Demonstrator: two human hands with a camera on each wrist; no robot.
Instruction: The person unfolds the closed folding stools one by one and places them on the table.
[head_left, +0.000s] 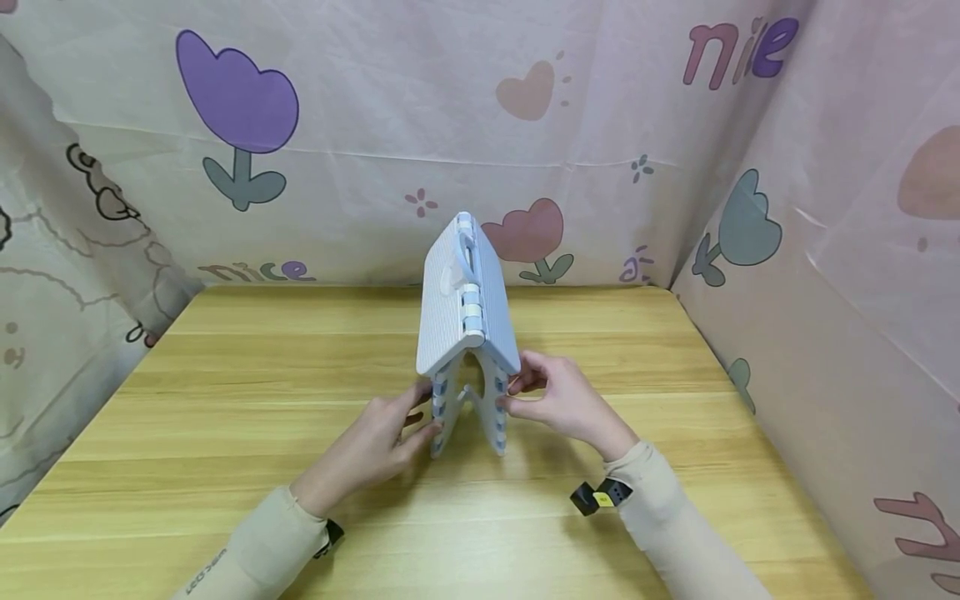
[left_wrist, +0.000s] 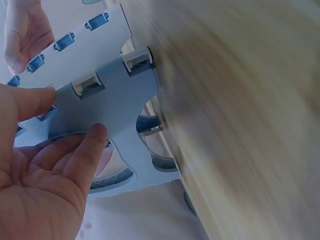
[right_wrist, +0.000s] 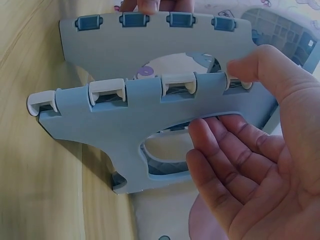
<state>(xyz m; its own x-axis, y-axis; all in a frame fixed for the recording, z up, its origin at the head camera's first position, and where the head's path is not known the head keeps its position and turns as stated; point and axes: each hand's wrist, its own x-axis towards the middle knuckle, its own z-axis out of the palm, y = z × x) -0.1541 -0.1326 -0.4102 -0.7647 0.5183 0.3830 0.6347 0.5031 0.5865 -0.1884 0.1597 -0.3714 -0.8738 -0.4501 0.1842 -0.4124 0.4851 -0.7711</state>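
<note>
A light blue plastic folding stool [head_left: 444, 327] stands partly folded on the table, its ridged top bent into a peak with a carry handle [head_left: 464, 254] along the ridge. My left hand [head_left: 378, 437] grips the left leg panel, thumb at the hinged front edge and fingers by the cutout, as the left wrist view shows. On the other side my right hand [head_left: 566, 400] holds the right leg panel; the right wrist view shows the thumb on its edge and curled fingers at the oval cutout. The two panels stand a little apart.
A wood-grain table [head_left: 225, 433] lies beneath the stool. Pale curtains [head_left: 360, 108] printed with flowers and letters hang behind it and at both sides. A black wrist strap [head_left: 615, 492] with a small device sits on the right wrist.
</note>
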